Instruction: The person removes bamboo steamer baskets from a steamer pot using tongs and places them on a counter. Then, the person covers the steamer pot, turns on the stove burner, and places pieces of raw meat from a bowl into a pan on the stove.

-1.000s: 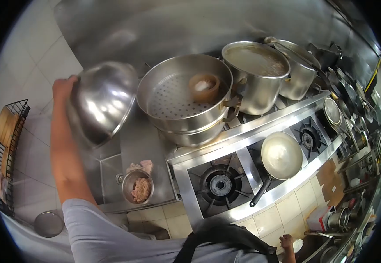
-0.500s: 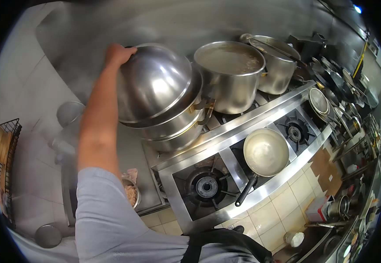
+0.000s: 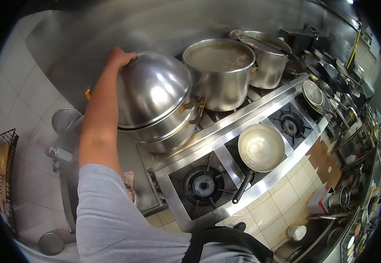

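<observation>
My left hand [image 3: 122, 57] is closed on the top of a large domed metal lid [image 3: 155, 90]. The lid sits over the wide steamer pot [image 3: 166, 133], covering its opening, so the inside is hidden. My left forearm passes in front of the lid's left side. Below the steamer, a small bowl [image 3: 134, 197] with pale pink food is mostly hidden behind my sleeve. My right hand is out of view.
Two tall stockpots [image 3: 225, 87] [image 3: 267, 72] stand right of the steamer. A light-coloured pan [image 3: 261, 148] sits on the stove beside a bare burner [image 3: 203, 186]. Strainers and pans crowd the right. A wire rack [image 3: 2, 171] is at the left.
My left hand has brought the lid rightward and down over the steamer, hiding the small bowl inside. My right hand, earlier at the bottom right, has left view. The camera view has shifted.
</observation>
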Action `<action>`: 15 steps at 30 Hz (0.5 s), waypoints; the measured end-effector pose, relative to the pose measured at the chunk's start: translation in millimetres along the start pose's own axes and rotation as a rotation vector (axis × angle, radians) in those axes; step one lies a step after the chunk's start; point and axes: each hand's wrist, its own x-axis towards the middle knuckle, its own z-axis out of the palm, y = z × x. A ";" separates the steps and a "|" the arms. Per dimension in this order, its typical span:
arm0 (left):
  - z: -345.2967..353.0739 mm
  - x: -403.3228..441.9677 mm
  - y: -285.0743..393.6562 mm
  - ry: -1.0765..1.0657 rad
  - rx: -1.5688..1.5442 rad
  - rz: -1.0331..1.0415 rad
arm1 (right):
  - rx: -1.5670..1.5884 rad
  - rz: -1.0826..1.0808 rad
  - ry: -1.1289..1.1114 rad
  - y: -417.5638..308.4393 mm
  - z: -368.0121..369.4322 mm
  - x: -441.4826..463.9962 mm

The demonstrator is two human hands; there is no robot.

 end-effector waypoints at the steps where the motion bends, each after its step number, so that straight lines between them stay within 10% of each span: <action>1: 1.3 1.2 -2.9 0.000 0.003 -0.001 | 0.011 -0.003 -0.001 -6.1 -2.7 0.7; 15: 1.9 8.8 -13.1 -0.074 -0.048 0.054 | 0.097 0.003 -0.045 -38.2 -27.7 5.5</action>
